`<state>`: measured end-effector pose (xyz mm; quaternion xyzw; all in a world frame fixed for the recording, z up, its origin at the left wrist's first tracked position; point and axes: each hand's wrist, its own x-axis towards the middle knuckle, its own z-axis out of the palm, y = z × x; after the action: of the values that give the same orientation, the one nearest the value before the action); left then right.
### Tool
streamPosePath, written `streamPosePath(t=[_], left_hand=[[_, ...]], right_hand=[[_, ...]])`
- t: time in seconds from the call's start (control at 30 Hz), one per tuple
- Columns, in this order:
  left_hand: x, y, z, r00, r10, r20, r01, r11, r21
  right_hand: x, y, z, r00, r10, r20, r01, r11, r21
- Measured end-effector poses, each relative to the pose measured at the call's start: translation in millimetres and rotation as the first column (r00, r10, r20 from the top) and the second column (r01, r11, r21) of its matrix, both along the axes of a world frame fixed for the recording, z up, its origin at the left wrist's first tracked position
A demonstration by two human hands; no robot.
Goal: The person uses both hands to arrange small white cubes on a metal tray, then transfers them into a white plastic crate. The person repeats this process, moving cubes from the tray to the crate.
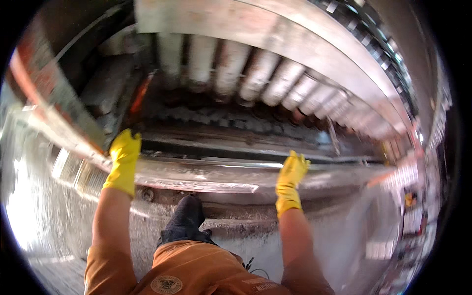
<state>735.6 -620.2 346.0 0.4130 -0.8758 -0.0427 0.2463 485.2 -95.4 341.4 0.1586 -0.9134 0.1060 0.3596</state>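
My left hand point(125, 155), in a yellow glove, is at the left end of a large machine's front edge, beside an upright side plate point(73, 108). Its fingers reach forward with a small gap at the tips; blur hides whether they grip anything. Further right, my right hand point(292, 177), gloved the same way, is over the front ledge point(211, 178) with its fingers stretched forward and slightly bent. A long, thin, shiny metal strip point(236, 163) runs along this ledge between both hands. Whether either glove touches the strip, I cannot tell.
Behind the ledge stands a row of worn metal cylinders point(258, 73) under a heavy pale beam point(211, 17). A dark, dirty channel point(211, 120) lies below them. An orange-red bar point(141, 93) leans at the left. My leg point(184, 216) is close to the machine's base.
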Motion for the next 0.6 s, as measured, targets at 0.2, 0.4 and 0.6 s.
streamPosePath(t=[0.2,0.4,0.6], left_hand=[[-7,9,26,0.984,-0.005,0.178,-0.029,0.982,0.187],[-4,-16,-15,0.992,-0.008,0.122,-0.027,0.96,0.28],[-11,6,6,0.987,-0.059,0.148,0.012,0.953,0.302]], right_hand=[[134,28,-88,0.672,0.369,0.641,-0.074,0.896,-0.438],[425,267,-262,0.351,0.103,0.931,-0.217,0.976,-0.026],[596,341,-214,-0.388,-0.162,0.907,0.425,0.842,0.332]])
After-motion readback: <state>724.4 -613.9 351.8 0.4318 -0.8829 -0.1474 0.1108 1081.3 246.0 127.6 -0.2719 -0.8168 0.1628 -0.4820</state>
